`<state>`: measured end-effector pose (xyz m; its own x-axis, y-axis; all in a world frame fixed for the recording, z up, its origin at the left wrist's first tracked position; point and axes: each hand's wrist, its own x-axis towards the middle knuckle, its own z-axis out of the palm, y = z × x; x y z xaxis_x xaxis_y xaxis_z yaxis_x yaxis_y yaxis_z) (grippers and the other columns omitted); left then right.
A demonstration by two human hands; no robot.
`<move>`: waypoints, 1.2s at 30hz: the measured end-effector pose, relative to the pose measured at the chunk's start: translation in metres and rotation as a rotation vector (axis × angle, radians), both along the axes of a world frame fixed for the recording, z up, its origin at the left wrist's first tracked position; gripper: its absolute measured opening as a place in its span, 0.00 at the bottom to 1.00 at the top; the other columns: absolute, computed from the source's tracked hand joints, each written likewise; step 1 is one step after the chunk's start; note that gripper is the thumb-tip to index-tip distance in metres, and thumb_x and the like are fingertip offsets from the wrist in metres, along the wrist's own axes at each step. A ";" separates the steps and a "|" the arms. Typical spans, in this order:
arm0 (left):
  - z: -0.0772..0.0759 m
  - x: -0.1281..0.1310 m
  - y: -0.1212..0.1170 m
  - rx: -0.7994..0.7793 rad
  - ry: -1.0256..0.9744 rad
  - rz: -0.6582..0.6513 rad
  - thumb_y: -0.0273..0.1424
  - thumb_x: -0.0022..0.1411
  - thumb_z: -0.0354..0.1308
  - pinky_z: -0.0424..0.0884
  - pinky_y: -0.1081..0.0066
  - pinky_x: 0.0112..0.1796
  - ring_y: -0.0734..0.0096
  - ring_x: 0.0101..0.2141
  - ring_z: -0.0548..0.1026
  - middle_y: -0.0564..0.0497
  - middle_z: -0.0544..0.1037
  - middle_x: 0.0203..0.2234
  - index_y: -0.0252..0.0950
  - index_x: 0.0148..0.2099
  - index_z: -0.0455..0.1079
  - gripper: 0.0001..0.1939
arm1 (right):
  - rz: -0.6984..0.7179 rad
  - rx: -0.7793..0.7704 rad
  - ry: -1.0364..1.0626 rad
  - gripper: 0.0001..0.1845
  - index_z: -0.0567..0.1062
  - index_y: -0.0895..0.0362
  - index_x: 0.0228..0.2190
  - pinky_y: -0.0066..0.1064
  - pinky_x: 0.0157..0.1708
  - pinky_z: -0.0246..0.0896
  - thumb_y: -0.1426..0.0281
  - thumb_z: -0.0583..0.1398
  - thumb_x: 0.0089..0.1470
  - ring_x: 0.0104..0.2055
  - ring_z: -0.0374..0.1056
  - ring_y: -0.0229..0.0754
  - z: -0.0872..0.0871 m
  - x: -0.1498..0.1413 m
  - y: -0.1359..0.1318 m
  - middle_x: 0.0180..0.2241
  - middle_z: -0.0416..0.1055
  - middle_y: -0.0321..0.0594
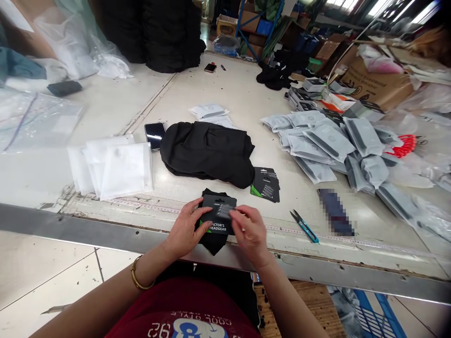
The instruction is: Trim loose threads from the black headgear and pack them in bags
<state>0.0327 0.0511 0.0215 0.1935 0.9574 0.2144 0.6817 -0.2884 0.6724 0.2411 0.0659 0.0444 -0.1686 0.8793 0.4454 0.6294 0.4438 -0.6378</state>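
Both my hands hold a black cardboard header card (pixel 220 213) with a green corner and white print reading "ACTOR'S HEADGEAR". My left hand (pixel 185 230) grips its left side, and my right hand (pixel 251 230) pinches its right side. Black folded fabric (pixel 213 245) sticks out behind and below the card, and its upper part is hidden. Just beyond my hands lie a heap of folded black cloth (pixel 207 152) and a small stack of matching cards (pixel 266 184). Green-handled thread snips (pixel 305 226) rest to the right of my right hand.
Clear plastic bags (pixel 120 169) lie left of the black cloth, beside a smartphone (pixel 155 135). Many grey packets (pixel 317 141) are piled at right. A metal strip (pixel 141 239) edges the near side of the white table, with a measuring tape (pixel 151 208) along it.
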 end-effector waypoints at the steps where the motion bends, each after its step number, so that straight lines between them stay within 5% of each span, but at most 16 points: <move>1: 0.000 0.000 0.000 0.003 -0.001 0.000 0.37 0.63 0.52 0.61 0.53 0.56 0.57 0.57 0.60 0.44 0.60 0.57 0.40 0.53 0.65 0.17 | 0.095 -0.013 -0.054 0.13 0.78 0.50 0.36 0.41 0.43 0.65 0.73 0.54 0.53 0.44 0.66 0.46 -0.003 -0.001 -0.001 0.42 0.70 0.44; 3: 0.000 0.000 0.000 0.004 -0.002 -0.002 0.37 0.63 0.52 0.61 0.53 0.55 0.57 0.56 0.60 0.44 0.61 0.57 0.40 0.53 0.65 0.17 | 0.150 -0.026 -0.064 0.15 0.77 0.51 0.36 0.43 0.45 0.63 0.75 0.53 0.53 0.47 0.64 0.46 -0.008 -0.001 -0.002 0.45 0.68 0.46; 6: 0.001 0.001 0.001 0.016 0.001 -0.001 0.37 0.63 0.52 0.61 0.52 0.55 0.56 0.56 0.60 0.44 0.62 0.56 0.41 0.52 0.66 0.16 | -0.028 -0.110 0.081 0.13 0.75 0.53 0.40 0.42 0.45 0.63 0.71 0.54 0.54 0.47 0.64 0.47 -0.011 0.001 -0.003 0.46 0.67 0.46; 10: 0.005 0.005 0.002 0.045 0.007 -0.031 0.37 0.63 0.52 0.59 0.51 0.56 0.56 0.58 0.59 0.45 0.64 0.57 0.40 0.51 0.67 0.16 | -0.175 -0.626 0.397 0.21 0.67 0.55 0.43 0.32 0.28 0.63 0.61 0.61 0.47 0.27 0.65 0.39 -0.012 0.000 -0.002 0.28 0.69 0.36; 13: 0.007 0.007 0.000 0.009 0.007 -0.069 0.38 0.63 0.51 0.57 0.51 0.57 0.56 0.60 0.55 0.46 0.64 0.58 0.40 0.54 0.65 0.18 | -0.230 -0.793 0.650 0.26 0.64 0.54 0.41 0.28 0.24 0.60 0.61 0.66 0.40 0.23 0.63 0.36 -0.016 0.004 0.002 0.21 0.66 0.28; 18: 0.002 0.006 -0.008 -0.053 0.083 -0.130 0.42 0.63 0.50 0.52 0.49 0.58 0.52 0.63 0.47 0.45 0.52 0.63 0.41 0.62 0.55 0.27 | -0.411 -0.698 0.851 0.28 0.67 0.57 0.37 0.30 0.29 0.63 0.62 0.68 0.32 0.25 0.66 0.37 -0.017 0.043 0.030 0.22 0.69 0.30; 26: -0.005 0.005 -0.011 -0.075 0.158 -0.141 0.44 0.63 0.49 0.48 0.48 0.59 0.52 0.63 0.44 0.46 0.48 0.65 0.43 0.63 0.54 0.28 | -0.646 -0.541 0.704 0.28 0.66 0.57 0.35 0.31 0.24 0.59 0.61 0.67 0.29 0.25 0.65 0.39 -0.011 0.119 0.093 0.26 0.69 0.35; 32: -0.003 0.000 -0.008 -0.098 0.186 -0.233 0.53 0.45 0.62 0.44 0.44 0.59 0.43 0.63 0.41 0.41 0.44 0.65 0.40 0.65 0.49 0.50 | -0.726 -0.426 0.466 0.30 0.67 0.58 0.38 0.37 0.38 0.60 0.59 0.66 0.31 0.42 0.64 0.47 -0.015 0.114 0.094 0.44 0.68 0.48; 36: -0.005 -0.002 -0.008 -0.160 0.021 -0.173 0.44 0.56 0.59 0.44 0.50 0.60 0.51 0.63 0.43 0.47 0.46 0.65 0.43 0.63 0.54 0.36 | -0.522 -0.574 0.441 0.24 0.69 0.57 0.35 0.33 0.29 0.62 0.55 0.63 0.38 0.32 0.67 0.42 -0.017 0.077 0.060 0.36 0.71 0.43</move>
